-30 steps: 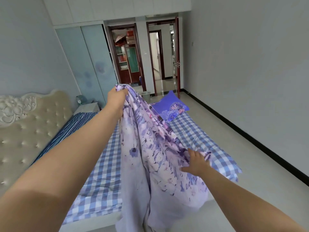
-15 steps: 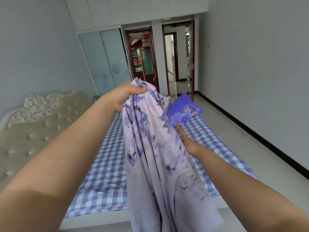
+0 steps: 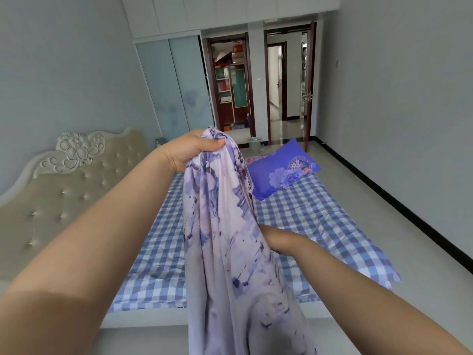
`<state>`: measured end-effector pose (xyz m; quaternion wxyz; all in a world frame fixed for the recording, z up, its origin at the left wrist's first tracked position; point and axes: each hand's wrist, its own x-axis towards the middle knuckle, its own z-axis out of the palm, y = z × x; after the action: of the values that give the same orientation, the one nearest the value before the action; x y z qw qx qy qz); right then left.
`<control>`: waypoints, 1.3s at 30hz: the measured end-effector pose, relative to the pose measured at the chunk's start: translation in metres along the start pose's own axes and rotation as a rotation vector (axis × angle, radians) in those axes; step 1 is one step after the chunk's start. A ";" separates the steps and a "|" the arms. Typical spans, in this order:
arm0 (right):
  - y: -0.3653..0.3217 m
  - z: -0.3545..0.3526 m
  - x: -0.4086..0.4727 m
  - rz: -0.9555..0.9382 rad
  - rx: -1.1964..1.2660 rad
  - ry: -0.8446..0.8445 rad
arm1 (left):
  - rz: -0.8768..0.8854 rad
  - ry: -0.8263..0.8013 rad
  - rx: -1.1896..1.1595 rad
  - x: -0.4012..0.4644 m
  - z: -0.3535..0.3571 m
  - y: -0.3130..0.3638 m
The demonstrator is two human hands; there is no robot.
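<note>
A pale lilac sheet with purple flower print (image 3: pixel 225 252) hangs in a long bunch in front of me. My left hand (image 3: pixel 194 147) grips its top end, raised above the bed. My right hand (image 3: pixel 275 238) reaches into the hanging cloth lower down; its fingers are hidden behind the fabric, so its hold cannot be seen. Below lies the bed with a blue-and-white checked sheet (image 3: pixel 320 226). A blue flowered pillow (image 3: pixel 279 167) rests at the bed's far edge.
A cream tufted headboard (image 3: pixel 64 180) stands at the left. Bare grey floor (image 3: pixel 384 196) runs along the right wall. A small bin (image 3: pixel 254 144) sits near two open doorways at the back, beside a sliding-door wardrobe (image 3: pixel 174 88).
My left hand stayed high on the sheet's top. My right hand slid from the bunched lower edge up along the cloth, then back down and behind it. The view shifted right.
</note>
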<state>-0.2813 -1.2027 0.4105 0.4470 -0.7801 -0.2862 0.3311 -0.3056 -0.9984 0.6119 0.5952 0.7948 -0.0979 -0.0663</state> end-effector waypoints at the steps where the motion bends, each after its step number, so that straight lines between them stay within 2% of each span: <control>1: 0.013 0.002 0.002 0.050 -0.116 -0.026 | -0.008 0.049 0.002 -0.001 0.002 0.000; 4: 0.060 0.005 0.000 0.145 -0.412 -0.028 | -0.020 0.189 -0.005 -0.003 0.003 0.003; 5: 0.073 0.005 -0.003 0.190 -0.384 0.002 | -0.021 0.255 -0.013 -0.004 0.003 0.004; 7: 0.092 -0.003 -0.013 0.215 -0.195 0.126 | -0.021 0.487 0.039 -0.002 -0.003 0.000; 8: 0.091 -0.015 -0.018 0.194 -0.124 0.271 | -0.028 0.629 0.100 -0.001 -0.010 -0.006; 11: 0.042 -0.071 -0.032 0.089 -0.085 0.862 | -0.101 1.009 0.252 -0.006 -0.030 -0.040; 12: 0.016 -0.090 -0.039 0.029 -0.155 0.955 | -0.155 1.092 0.263 -0.011 -0.036 -0.052; 13: -0.010 -0.104 -0.045 -0.032 -0.253 0.965 | -0.193 1.157 0.233 -0.017 -0.041 -0.064; 15: -0.052 -0.118 -0.057 -0.087 -0.409 0.792 | -0.211 1.257 0.088 -0.031 -0.044 -0.074; 16: -0.064 -0.120 -0.061 -0.028 -0.498 0.655 | -0.204 1.299 0.044 -0.036 -0.045 -0.076; 18: -0.078 -0.118 -0.065 0.155 -0.848 0.384 | -0.165 1.340 0.032 -0.039 -0.047 -0.076; 19: -0.079 -0.118 -0.063 0.225 -1.001 0.326 | -0.148 1.349 0.047 -0.040 -0.046 -0.074; 21: -0.087 -0.126 -0.060 0.256 -1.065 0.498 | -0.105 1.369 0.057 -0.038 -0.042 -0.066; 23: -0.106 -0.138 -0.060 0.185 -0.910 0.819 | -0.026 1.418 0.027 -0.035 -0.040 -0.055; 25: -0.132 -0.150 -0.065 0.061 -0.785 1.086 | 0.075 1.505 -0.006 -0.034 -0.039 -0.040; 27: -0.149 -0.157 -0.071 -0.113 -0.744 1.253 | 0.181 1.567 -0.041 -0.034 -0.041 -0.024; 28: -0.154 -0.159 -0.073 -0.155 -0.719 1.216 | 0.200 1.589 -0.037 -0.035 -0.041 -0.017; 29: -0.158 -0.158 -0.076 -0.141 -0.746 1.066 | 0.202 1.607 -0.027 -0.035 -0.043 -0.011; 31: -0.154 -0.155 -0.080 0.123 -0.877 0.651 | 0.205 1.604 -0.044 -0.034 -0.046 -0.008; 32: -0.147 -0.155 -0.079 0.234 -0.914 0.578 | 0.211 1.598 -0.048 -0.033 -0.047 -0.009; 33: -0.140 -0.158 -0.077 0.246 -0.954 0.617 | 0.228 1.597 -0.042 -0.031 -0.047 -0.010; 35: -0.132 -0.168 -0.070 0.144 -0.869 0.887 | 0.270 1.596 -0.024 -0.026 -0.047 -0.013; 36: -0.132 -0.170 -0.069 0.122 -0.809 0.964 | 0.290 1.584 -0.015 -0.023 -0.047 -0.014; 39: -0.139 -0.175 -0.073 0.204 -0.719 0.838 | 0.299 1.498 0.031 -0.015 -0.053 -0.012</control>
<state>-0.2119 -1.2853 0.6199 0.1939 -0.9721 -0.1022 -0.0839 -0.3070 -0.9419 0.6154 0.4942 0.6140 0.2243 0.5731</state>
